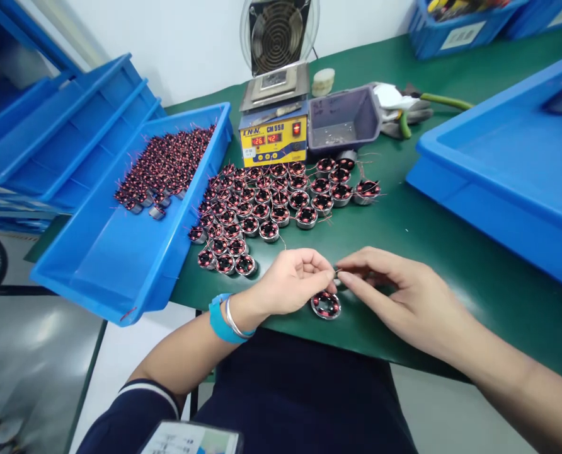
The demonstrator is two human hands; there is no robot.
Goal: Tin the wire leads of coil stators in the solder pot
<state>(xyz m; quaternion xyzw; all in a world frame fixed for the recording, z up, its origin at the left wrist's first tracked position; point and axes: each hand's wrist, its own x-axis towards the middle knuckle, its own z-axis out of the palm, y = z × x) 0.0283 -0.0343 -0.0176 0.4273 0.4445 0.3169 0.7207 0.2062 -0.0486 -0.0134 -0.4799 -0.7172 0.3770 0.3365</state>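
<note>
Close to the table's front edge lies a single round motor stator [326,305], a metal ring with copper-red coils and a black inside. My left hand [300,280] is just above it, thumb and fingertips pinched together. My right hand [399,287] comes in from the right, its thumb and forefinger pinched close to the left fingertips. Something thin, perhaps the stator's wire ends, is between the fingertips, too small to make out surely. Beyond my hands several more stators [280,216] stand in rows, loose wire ends sticking out.
At left, a blue tray [106,252] holds a heap of stators. Behind the rows sit a yellow soldering pot unit [274,139] and a grey bin [344,116]. Green-handled pliers [446,101] lie farther right, and a large blue tray [508,164] borders the right side. A fan [278,34] stands behind.
</note>
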